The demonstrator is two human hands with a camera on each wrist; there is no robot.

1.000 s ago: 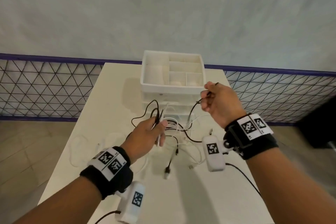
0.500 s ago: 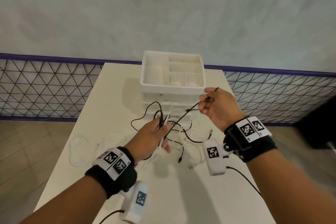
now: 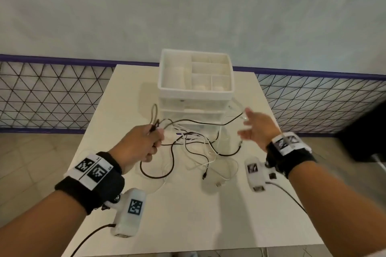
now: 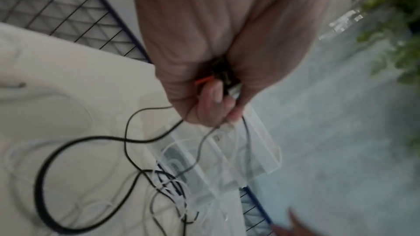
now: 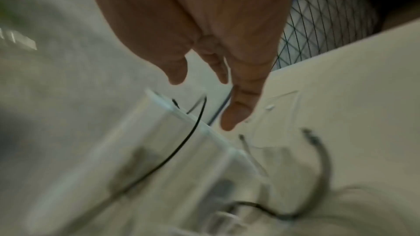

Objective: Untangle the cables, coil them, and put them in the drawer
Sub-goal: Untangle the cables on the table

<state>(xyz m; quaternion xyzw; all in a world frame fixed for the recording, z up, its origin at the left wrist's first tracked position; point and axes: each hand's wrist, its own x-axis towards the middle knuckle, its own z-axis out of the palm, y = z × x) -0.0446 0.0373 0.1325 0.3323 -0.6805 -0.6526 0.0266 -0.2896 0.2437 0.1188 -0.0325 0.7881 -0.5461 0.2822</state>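
Fingers of your left hand (image 3: 139,144) curling tight round bundle of black cable (image 3: 196,121) and white cables (image 3: 200,152), head view showing; black strand running sideways from fist toward your right hand (image 3: 258,128), whose fingers are spreading loose, gripping nothing. Rest of tangle lying on table (image 3: 188,215) before drawer unit (image 3: 195,94). Left wrist view: your left hand (image 4: 216,71) pinching cable ends, loops hanging downward. Right wrist view, blurred: your right hand (image 5: 204,42) showing straight fingers, black cable (image 5: 181,146) crossing below.
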